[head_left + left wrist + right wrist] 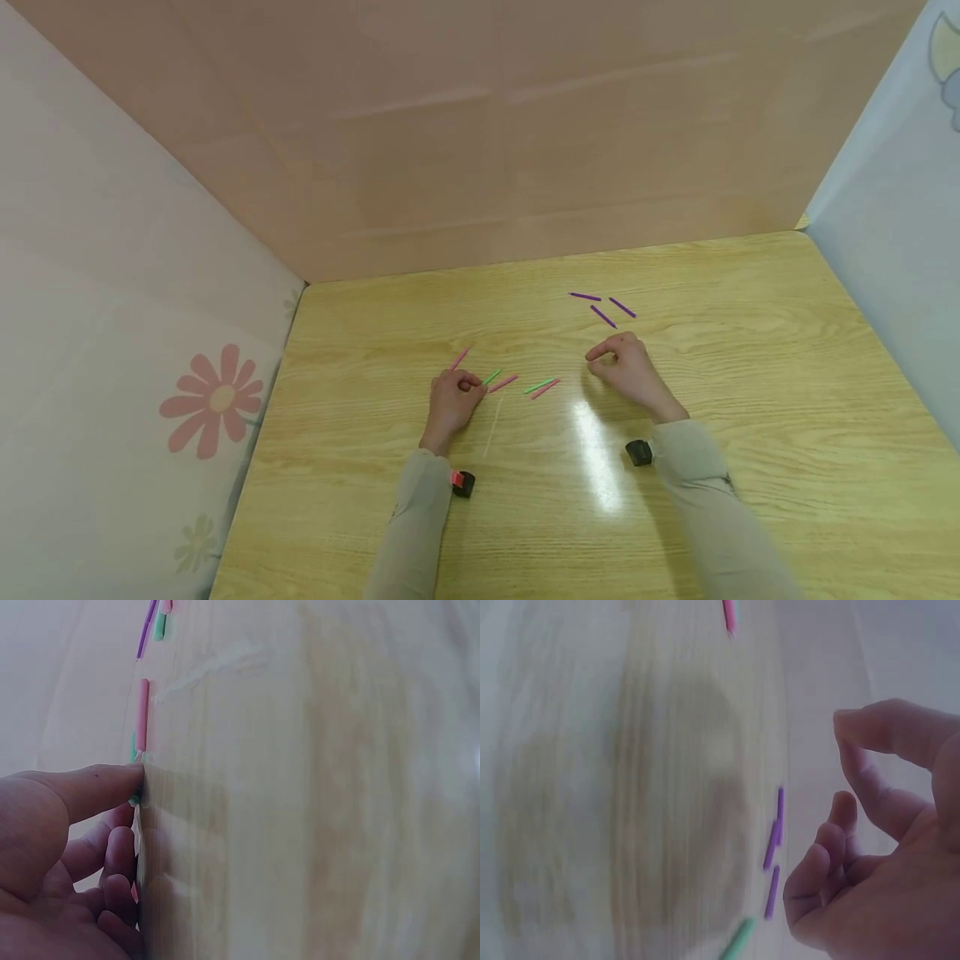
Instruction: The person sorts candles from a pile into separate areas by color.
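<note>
The left hand (456,402) rests at the bench (337,500), its grip narrow, thumb and forefinger pinching the near end of a green stick (492,377). That stick lies on the bench, pointing away to the right, with a pink stick (503,384) just beside it. A second pink stick (461,358) lies just beyond the knuckles.

Between the two hands, another green stick (538,387) and a third pink stick (547,389) lie close together. The right hand (628,371) hovers over the bench, its thumb and forefinger tips close together, nothing visible between them. Beyond it lie three purple sticks (603,316), near one another. The right wrist view also shows a green stick (737,939) near the purple ones.
</note>
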The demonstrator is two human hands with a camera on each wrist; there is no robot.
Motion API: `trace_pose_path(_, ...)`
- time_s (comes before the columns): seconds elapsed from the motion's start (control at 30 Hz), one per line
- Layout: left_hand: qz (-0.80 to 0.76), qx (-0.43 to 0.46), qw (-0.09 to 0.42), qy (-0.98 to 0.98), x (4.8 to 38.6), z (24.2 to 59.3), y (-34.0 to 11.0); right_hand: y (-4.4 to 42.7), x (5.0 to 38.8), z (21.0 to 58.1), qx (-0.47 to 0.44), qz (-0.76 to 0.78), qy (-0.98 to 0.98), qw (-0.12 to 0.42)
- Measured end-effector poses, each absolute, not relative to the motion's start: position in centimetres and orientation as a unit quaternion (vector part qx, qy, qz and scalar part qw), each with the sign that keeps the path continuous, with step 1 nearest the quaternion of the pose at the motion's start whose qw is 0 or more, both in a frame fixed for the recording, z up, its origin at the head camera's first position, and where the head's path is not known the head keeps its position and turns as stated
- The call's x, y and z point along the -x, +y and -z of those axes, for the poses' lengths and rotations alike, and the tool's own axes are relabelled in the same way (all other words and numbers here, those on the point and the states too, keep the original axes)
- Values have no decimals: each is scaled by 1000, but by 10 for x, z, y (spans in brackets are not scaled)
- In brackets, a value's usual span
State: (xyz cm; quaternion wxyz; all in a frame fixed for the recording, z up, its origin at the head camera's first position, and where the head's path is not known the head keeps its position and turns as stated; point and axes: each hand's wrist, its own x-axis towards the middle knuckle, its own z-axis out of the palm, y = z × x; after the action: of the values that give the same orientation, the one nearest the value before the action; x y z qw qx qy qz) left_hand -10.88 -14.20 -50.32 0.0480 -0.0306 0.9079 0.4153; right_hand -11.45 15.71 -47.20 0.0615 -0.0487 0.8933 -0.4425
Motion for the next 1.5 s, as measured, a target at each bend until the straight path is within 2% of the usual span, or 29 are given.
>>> trace_pose_path(0.6,-419,37,50,906,108,505,-138,99,116,489,88,408,907,52)
trace_pose_path(1.5,-416,34,44,908,109,504,-140,96,126,489,74,360,923,112)
